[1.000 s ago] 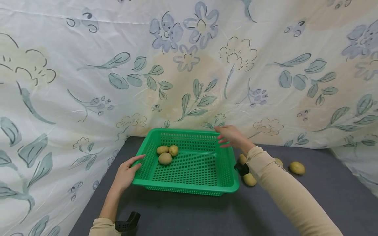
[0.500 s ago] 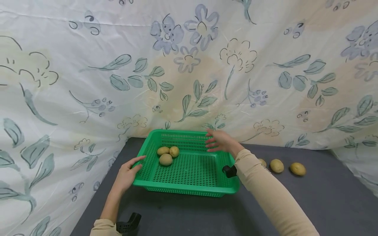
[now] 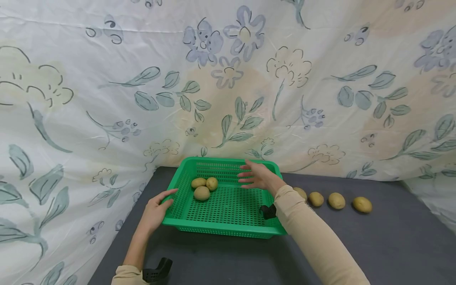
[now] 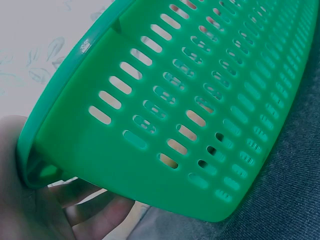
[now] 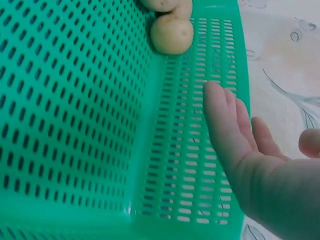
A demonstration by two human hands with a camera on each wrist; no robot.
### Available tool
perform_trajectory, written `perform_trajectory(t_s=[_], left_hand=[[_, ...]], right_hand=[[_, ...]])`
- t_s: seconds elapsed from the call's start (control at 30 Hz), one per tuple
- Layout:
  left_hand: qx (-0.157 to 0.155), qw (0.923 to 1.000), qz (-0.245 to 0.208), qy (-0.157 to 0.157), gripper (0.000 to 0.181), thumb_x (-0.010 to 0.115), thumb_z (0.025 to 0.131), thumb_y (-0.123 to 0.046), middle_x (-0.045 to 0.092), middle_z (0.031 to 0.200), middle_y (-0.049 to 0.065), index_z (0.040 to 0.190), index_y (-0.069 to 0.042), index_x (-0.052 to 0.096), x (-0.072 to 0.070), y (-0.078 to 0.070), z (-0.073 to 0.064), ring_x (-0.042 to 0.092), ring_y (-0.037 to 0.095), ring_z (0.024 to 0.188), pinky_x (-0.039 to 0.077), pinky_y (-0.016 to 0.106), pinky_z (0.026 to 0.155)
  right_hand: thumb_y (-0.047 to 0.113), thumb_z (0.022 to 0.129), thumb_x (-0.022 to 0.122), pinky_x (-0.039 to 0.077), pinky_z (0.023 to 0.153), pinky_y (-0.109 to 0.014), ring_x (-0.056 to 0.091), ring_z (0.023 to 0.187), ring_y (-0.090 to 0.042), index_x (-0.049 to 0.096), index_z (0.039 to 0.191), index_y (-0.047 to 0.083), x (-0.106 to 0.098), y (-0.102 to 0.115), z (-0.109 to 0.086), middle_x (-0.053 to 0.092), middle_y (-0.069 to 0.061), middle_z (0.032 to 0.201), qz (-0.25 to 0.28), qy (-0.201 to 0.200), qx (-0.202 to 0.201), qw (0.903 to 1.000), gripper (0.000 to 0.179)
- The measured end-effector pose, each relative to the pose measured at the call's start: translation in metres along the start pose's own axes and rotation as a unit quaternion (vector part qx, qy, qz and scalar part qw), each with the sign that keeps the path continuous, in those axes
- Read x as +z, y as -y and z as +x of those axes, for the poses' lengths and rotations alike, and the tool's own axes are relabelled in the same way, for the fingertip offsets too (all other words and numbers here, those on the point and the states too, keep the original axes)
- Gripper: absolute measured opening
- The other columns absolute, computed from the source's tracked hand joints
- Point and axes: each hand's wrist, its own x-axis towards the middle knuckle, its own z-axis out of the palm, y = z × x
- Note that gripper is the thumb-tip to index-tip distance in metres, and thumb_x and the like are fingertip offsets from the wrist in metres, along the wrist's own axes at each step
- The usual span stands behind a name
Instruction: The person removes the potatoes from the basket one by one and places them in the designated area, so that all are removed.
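Observation:
A green plastic basket [image 3: 224,228] with slotted walls stands on the dark table. Three potatoes [image 3: 202,193] lie together at its left inside. At the basket's left side, my left hand [image 3: 153,211] holds the rim; the left wrist view shows fingers [image 4: 107,217] below the rim and part of the hand on its outer side. Over the right part of the basket hovers my right hand [image 3: 258,176], fingers spread and holding nothing. In the right wrist view, that right hand [image 5: 250,145] is above the slotted wall, apart from the potatoes [image 5: 172,34].
Right of the basket, several more potatoes [image 3: 336,201] lie in a row on the dark tabletop [image 3: 399,225], one partly hidden by the right sleeve [image 3: 317,233]. A floral cloth [image 3: 228,79] hangs behind the table.
My right hand has moved left from the basket's far right corner to over its inside, uncovering more potatoes on the table. The left hand stays on the rim.

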Motion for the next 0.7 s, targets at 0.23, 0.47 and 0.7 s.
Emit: perform_trajectory(t_s=[0.23,0.47,0.7], left_hand=[[-0.005,0.9999,0.009,-0.006,0.038,0.047,0.102,-0.014,0.037,0.147,0.018,0.139,-0.010,0.051,0.001,-0.002,0.001,0.046,0.032,0.113,0.034,0.042,0.082],[-0.012,0.9998,0.011,-0.007,0.038,0.047,0.102,-0.015,0.037,0.147,0.018,0.139,-0.011,0.051,0.001,-0.005,0.001,0.044,0.029,0.114,0.033,0.043,0.082],[-0.014,0.9998,0.006,-0.008,0.037,0.047,0.102,-0.014,0.036,0.147,0.018,0.139,-0.010,0.051,0.003,-0.005,0.000,0.043,0.030,0.112,0.033,0.043,0.082]], right_hand=[[0.037,0.106,0.027,0.043,0.096,-0.048,0.039,0.128,-0.040,0.029,0.149,0.002,0.015,-0.005,0.008,0.036,-0.026,0.141,0.042,0.017,0.009,0.9989,0.055],[0.037,0.106,0.028,0.043,0.096,-0.048,0.036,0.130,-0.042,0.029,0.148,0.000,0.033,-0.013,0.018,0.035,-0.028,0.142,0.078,0.023,0.025,0.9963,0.056],[0.036,0.106,0.030,0.042,0.097,-0.049,0.036,0.130,-0.042,0.028,0.148,0.000,0.048,-0.019,0.027,0.034,-0.028,0.142,0.100,0.027,0.045,0.9936,0.056]])
